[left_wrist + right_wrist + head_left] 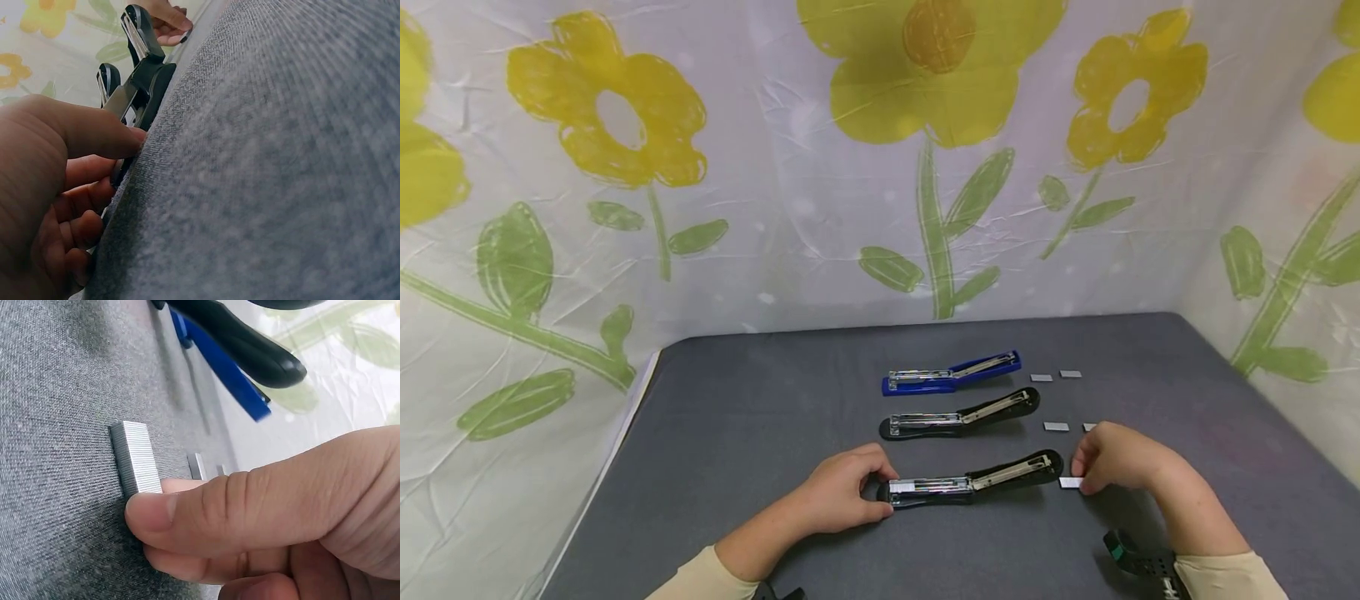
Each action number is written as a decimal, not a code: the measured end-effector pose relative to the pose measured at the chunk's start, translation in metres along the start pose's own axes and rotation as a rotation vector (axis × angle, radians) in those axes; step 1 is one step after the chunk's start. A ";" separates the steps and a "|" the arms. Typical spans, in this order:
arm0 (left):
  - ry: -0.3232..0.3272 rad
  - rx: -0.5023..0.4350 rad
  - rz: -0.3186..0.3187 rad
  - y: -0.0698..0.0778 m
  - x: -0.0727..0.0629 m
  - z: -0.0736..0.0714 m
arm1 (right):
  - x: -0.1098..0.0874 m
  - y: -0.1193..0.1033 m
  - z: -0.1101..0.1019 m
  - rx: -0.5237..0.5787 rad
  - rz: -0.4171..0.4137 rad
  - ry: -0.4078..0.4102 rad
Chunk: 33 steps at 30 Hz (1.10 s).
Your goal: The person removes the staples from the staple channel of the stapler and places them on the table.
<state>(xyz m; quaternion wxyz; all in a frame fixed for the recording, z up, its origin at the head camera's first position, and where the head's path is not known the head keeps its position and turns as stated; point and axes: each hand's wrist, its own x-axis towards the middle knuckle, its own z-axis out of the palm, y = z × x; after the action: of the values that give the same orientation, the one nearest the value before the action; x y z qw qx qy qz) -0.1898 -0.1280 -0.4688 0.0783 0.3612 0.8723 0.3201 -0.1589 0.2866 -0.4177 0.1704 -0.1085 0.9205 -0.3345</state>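
Observation:
Thumb and fingers of my left hand [838, 492] grip the left end of the nearest black stapler [1015, 472]. This stapler lies opened out on the table, with a short row of staples at the left end of its metal channel. Just past its right end, my right hand [1120, 457] pinches a silver strip of staples [136, 456] between thumb and fingers. In the right wrist view the strip lies at the cloth, its near end covered by the thumb. The left wrist view shows the left thumb [106, 134] against the stapler's side.
Farther back lie a second opened black stapler [925, 425] and an opened blue stapler [925, 387]. Loose staple strips [1056, 427] sit to their right, one partly hidden by my right hand. Grey cloth [737, 417] covers the table; a flower-printed curtain [775, 208] stands behind.

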 end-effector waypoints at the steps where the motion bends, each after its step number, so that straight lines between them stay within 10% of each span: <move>1: 0.001 0.002 -0.001 0.000 0.000 0.000 | 0.000 -0.001 0.000 -0.008 0.006 0.003; 20: 0.009 0.009 0.032 -0.002 -0.004 -0.004 | -0.022 -0.076 -0.011 -0.033 -0.028 0.287; 33: 0.008 0.009 0.016 -0.002 -0.002 -0.001 | 0.008 -0.131 0.054 0.065 -0.311 0.193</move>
<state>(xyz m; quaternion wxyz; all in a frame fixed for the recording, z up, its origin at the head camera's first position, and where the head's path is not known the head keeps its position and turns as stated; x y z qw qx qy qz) -0.1897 -0.1314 -0.4696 0.0706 0.3674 0.8711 0.3180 -0.1343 0.1541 -0.3725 0.0310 -0.2115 0.8933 -0.3954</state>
